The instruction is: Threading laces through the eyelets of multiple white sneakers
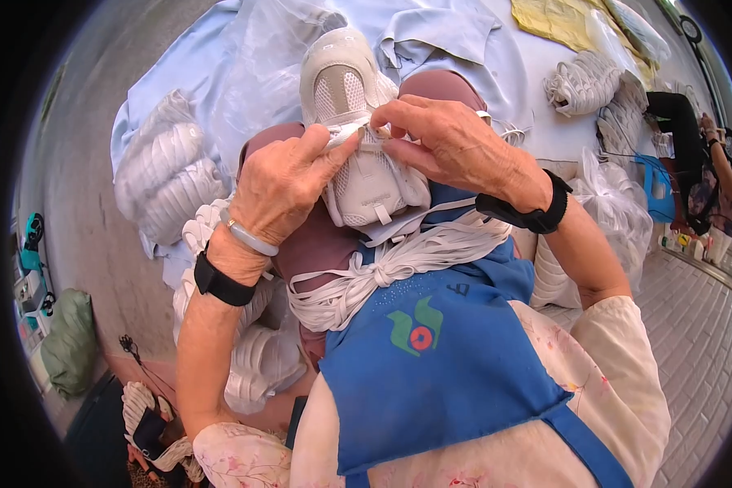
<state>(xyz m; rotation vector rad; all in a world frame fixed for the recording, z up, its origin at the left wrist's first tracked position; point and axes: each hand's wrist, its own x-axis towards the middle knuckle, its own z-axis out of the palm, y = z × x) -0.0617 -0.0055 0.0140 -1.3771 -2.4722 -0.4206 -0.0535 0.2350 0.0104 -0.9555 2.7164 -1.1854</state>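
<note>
A pale off-white sneaker (370,191) with mesh panels rests across my lap, its toe pointing away from me. My left hand (281,180) is closed, thumb and fingers pinching a white shoelace (346,128) over the shoe's left lacing edge. My right hand (468,146) works at the opposite lacing edge, its thumb and forefinger curled in on the lace; the fingertips partly cover the eyelets there. A thick bundle of white laces (398,262), tied in the middle, lies across my lap over a blue apron (455,382).
Bundled white shoes (167,167) lie on a light blue cloth (496,77) to the left, and more shoe bundles (584,83) at the far right. Clear plastic bags (614,211) sit beside me. A blue stool (657,187) and another seated person (720,179) are at the right.
</note>
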